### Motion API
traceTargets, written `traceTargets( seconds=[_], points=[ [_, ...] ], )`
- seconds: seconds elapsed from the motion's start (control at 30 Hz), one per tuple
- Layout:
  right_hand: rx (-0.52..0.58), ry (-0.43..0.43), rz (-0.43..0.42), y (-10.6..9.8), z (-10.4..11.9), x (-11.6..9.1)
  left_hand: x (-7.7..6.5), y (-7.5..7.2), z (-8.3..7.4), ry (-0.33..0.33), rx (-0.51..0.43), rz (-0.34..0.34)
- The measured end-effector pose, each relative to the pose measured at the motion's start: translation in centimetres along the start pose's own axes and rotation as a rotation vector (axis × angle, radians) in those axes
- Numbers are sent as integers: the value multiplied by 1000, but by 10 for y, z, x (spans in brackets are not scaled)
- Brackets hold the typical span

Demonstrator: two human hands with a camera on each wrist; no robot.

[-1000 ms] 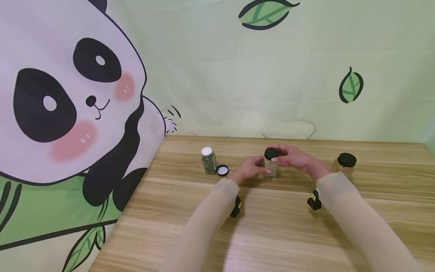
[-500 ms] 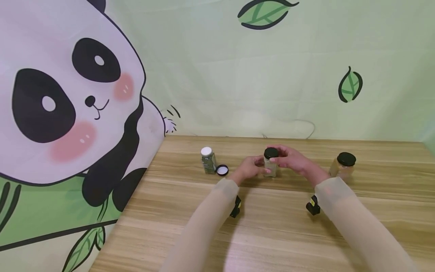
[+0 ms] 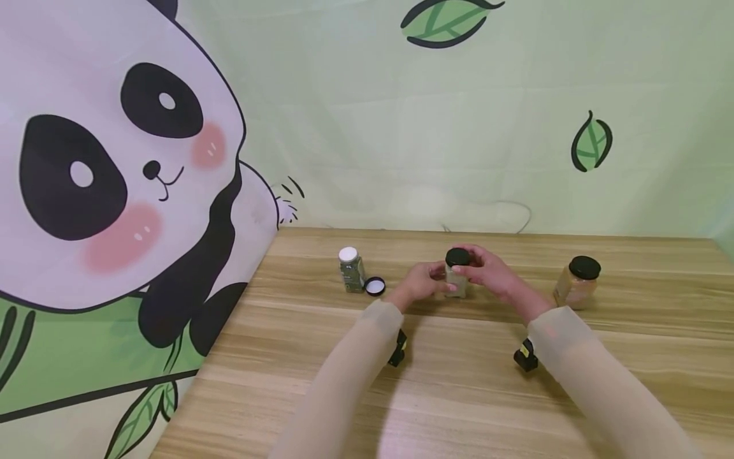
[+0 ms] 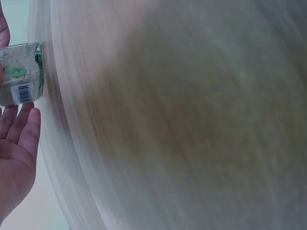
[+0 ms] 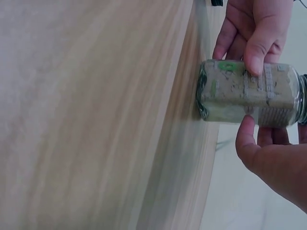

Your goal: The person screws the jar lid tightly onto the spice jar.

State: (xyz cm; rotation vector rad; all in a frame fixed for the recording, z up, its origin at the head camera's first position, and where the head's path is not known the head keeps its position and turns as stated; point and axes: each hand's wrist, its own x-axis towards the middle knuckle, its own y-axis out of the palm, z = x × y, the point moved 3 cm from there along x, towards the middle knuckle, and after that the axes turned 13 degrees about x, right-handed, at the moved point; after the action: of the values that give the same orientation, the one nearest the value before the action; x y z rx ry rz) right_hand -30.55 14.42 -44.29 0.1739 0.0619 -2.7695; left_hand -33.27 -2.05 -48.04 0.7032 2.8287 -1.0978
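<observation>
A clear glass spice jar (image 3: 457, 285) with a black lid (image 3: 457, 256) stands upright between my hands in the head view. My left hand (image 3: 421, 282) grips the jar's body, its thumb across the front. The right hand (image 3: 487, 271) holds the jar at its lid, thumb in front and fingers behind. Pale contents show through the glass jar (image 5: 249, 91) in the right wrist view, below the left hand (image 5: 266, 31) there. A barcode label is on the jar (image 4: 21, 72) in the left wrist view. Whether its base touches the table cannot be told.
Left on the wooden table (image 3: 459, 395) stands a white-topped jar (image 3: 352, 271) of green contents, with a loose black lid (image 3: 375, 286) beside it. A black-lidded jar (image 3: 576, 284) of orange-pink contents stands right. A panda-printed cloth (image 3: 367, 127) hangs behind.
My right wrist and forearm have shifted slightly down and left, so more of the right-hand jar shows. The left hand keeps its grip on the middle jar, which stays in place.
</observation>
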Motion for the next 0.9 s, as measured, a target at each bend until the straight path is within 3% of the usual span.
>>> traceTargets(
  seconds=[0.33,0.57,0.7,0.9],
  points=[
    [32,-9,-70,6,-4,0,0,0,-1,26,-15,-11],
    [58,0,-97,7,-4,0,-1,0,-1,7,16,0],
    [54,-7,-51,3,-4,1,0,1,-1,13,12,2],
    [16,35,128,-9,1,6,2,0,1,3,14,6]
  ],
)
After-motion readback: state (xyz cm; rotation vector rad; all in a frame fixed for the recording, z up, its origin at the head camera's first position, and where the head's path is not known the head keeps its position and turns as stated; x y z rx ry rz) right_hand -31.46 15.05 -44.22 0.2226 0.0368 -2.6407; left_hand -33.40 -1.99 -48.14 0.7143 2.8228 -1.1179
